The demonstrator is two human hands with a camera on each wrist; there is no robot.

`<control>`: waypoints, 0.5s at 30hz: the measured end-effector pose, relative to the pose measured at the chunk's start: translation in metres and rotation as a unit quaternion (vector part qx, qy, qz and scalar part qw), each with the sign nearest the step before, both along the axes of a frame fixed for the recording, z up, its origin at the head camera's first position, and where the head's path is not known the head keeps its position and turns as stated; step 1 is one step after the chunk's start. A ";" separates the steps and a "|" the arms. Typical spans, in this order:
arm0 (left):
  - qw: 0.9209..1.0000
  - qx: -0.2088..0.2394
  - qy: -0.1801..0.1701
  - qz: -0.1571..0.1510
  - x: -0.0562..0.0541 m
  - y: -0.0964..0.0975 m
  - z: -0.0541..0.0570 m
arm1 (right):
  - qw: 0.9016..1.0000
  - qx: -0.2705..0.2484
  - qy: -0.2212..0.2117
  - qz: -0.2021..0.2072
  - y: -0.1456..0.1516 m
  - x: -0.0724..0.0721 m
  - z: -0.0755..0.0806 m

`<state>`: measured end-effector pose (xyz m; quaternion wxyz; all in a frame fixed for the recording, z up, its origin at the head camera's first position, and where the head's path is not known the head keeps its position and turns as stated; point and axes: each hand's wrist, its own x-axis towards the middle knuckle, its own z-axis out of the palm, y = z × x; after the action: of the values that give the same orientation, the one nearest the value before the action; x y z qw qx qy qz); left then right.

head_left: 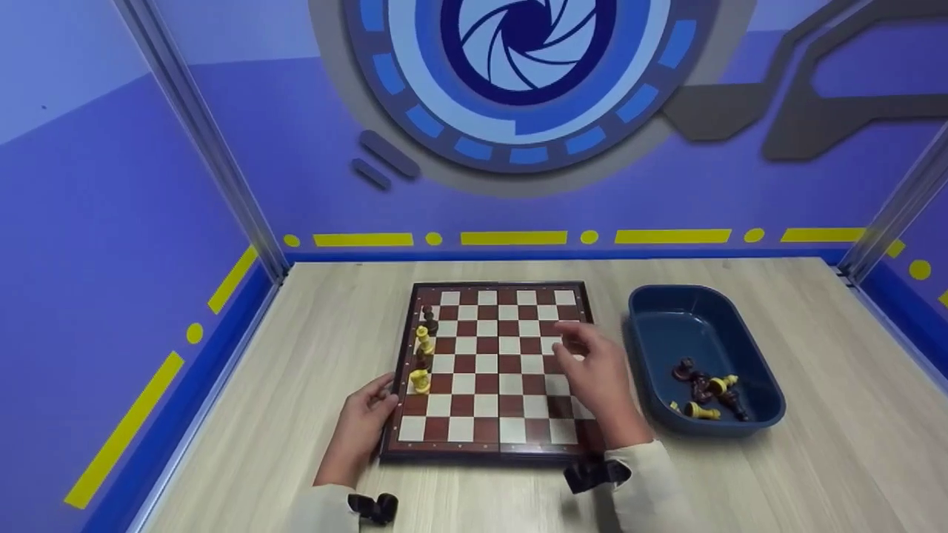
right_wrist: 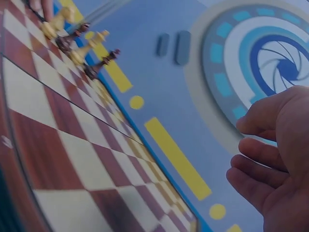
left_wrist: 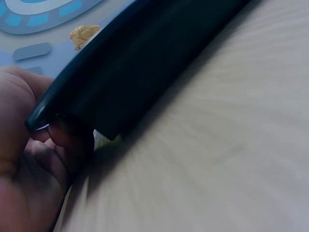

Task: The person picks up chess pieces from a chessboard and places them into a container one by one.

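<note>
- Blue-violet printed wall panels (head_left: 481, 207) enclose our pale wood-grain tabletop (head_left: 837, 370).
- On it lies our brown-and-cream checkered chessboard (head_left: 487, 383); two dark glossy chess pieces alternate with two yellow glossy chess pieces (head_left: 420, 381), upright in a row along its left edge.
- We grip that edge with our left hand (head_left: 363, 418), fingers tucked beneath the rim, probably to steady the board.
- Our right hand (head_left: 596, 366) hovers over the board's right side, fingers loosely bent, holding nothing.
- Just right of the board sits our deep-blue plastic bin (head_left: 670, 337), seemingly there for easy reach; its walls likely stop the tumbled yellow and dark pieces (head_left: 702, 411) from rolling away.
</note>
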<state>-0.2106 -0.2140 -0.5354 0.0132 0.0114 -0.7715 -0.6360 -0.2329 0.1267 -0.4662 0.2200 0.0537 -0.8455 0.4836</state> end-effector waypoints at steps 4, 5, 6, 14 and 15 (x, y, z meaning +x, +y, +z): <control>1.000 -0.002 0.002 -0.001 0.001 0.000 0.000 | 0.999 -0.008 0.015 0.033 -0.013 0.003 -0.003; 1.000 -0.001 0.001 0.001 0.001 0.000 0.000 | 0.999 -0.008 0.017 0.039 -0.017 0.004 -0.003; 1.000 -0.002 0.001 0.002 0.001 0.000 0.000 | 0.999 -0.006 0.017 0.046 -0.020 0.004 -0.004; 1.000 -0.013 -0.004 0.005 -0.001 -0.001 -0.001 | 0.996 0.042 0.026 0.078 -0.042 0.011 -0.009; 1.000 -0.016 -0.005 0.007 -0.001 -0.001 -0.001 | 0.995 0.046 0.031 0.086 -0.044 0.011 -0.011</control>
<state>-0.2117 -0.2145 -0.5366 0.0141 0.0198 -0.7817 -0.6231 -0.2219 0.0828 -0.4768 0.2008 0.1508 -0.8519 0.4596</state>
